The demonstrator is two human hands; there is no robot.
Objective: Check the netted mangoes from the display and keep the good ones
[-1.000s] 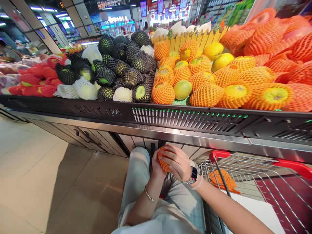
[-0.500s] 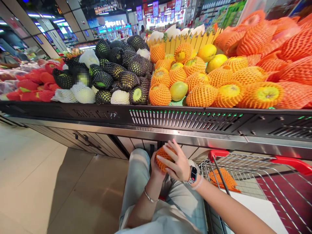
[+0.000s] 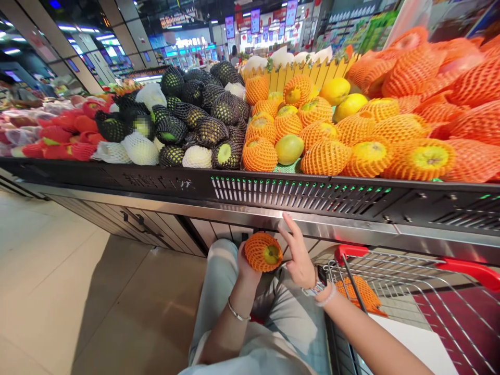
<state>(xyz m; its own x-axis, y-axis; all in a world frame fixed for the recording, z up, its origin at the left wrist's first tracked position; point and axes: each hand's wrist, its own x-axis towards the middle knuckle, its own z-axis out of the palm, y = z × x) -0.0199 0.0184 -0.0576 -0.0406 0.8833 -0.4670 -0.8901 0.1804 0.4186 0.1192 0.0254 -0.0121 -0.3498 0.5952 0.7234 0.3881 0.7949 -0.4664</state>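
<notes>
My left hand [image 3: 247, 266] is wrapped round the left side of a melon [image 3: 262, 253] in an orange foam net. The melon's greenish-yellow end shows through the net's opening and faces right, held above my lap. Just to the right of it, apart from the melon, is my right hand [image 3: 300, 256], with its fingers stretched out and nothing in them. Similar netted melons [image 3: 326, 156] lie in the display above, with a bare greenish-yellow one [image 3: 289, 149] among them.
A black slotted rail and steel edge [image 3: 351, 223] run across the display's front. Dark-netted fruit [image 3: 211, 130] lies at the left, red-netted fruit [image 3: 476, 120] at the right. To my right stands a shopping cart [image 3: 390, 255] with an orange-netted item [image 3: 361, 294] in it.
My right hand has come off the melon and moved right, its fingers now spread apart from it. The melon has turned in my left hand, so its yellow-green end shows.
</notes>
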